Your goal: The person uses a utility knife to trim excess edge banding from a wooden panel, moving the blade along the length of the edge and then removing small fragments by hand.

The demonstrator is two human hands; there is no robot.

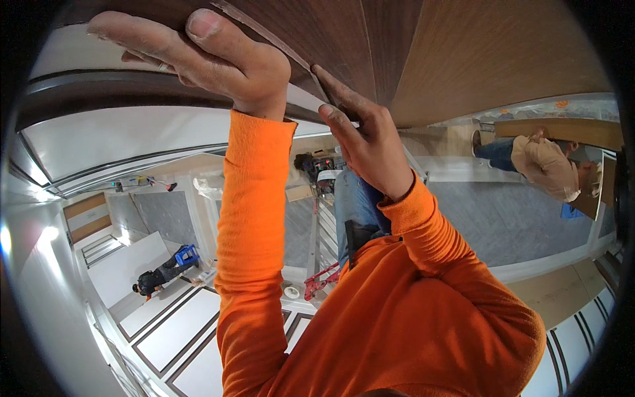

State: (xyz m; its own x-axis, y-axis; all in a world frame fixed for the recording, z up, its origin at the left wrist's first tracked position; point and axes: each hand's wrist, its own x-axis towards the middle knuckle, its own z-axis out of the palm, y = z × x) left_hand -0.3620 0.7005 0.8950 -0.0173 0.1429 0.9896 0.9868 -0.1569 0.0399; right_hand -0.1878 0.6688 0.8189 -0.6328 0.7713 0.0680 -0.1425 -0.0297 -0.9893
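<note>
Both of my arms, in orange sleeves, reach up to dark brown wood-grain panelling point(317, 33) overhead. My left hand point(231, 63) is raised beside the panelling's pale lower edge, palm turned up. Its fingers are stretched out to the left with the thumb apart, and they appear to hold nothing. My right hand point(370, 142) is against the same edge farther right, its forefinger extended along the dark surface. The thumb stays apart from the forefinger, with a narrow pale strip point(321, 86) showing between them. The other right fingers are mostly hidden. Pale dust marks my fingers.
Below me are ladder rungs point(327, 228), a red metal part point(321, 281) and tools point(321, 169). A person in a tan shirt point(546, 165) stands at right by brown boards point(559, 132). Another person in dark clothes point(162, 274) is at lower left beside a blue object point(187, 255).
</note>
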